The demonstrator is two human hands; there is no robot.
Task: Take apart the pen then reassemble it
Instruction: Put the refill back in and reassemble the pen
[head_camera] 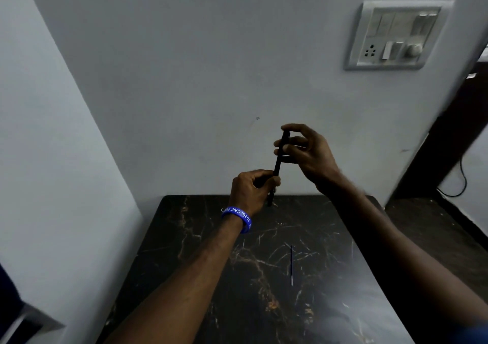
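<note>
A black pen body (277, 163) is held almost upright in the air above the far edge of the table. My left hand (250, 189) grips its lower part in a closed fist, and the bottom end sticks out below the fingers. My right hand (303, 151) pinches its upper end between thumb and fingertips. A thin blue refill (291, 264) with a pale tip lies loose on the black marble table (198, 238), nearer to me than the hands.
The table stands in a corner of pale walls. A switch and socket panel (396, 34) is on the wall at upper right. A dark doorway and a black cable (462, 180) are at the right. A blue wristband (237, 218) is on my left wrist.
</note>
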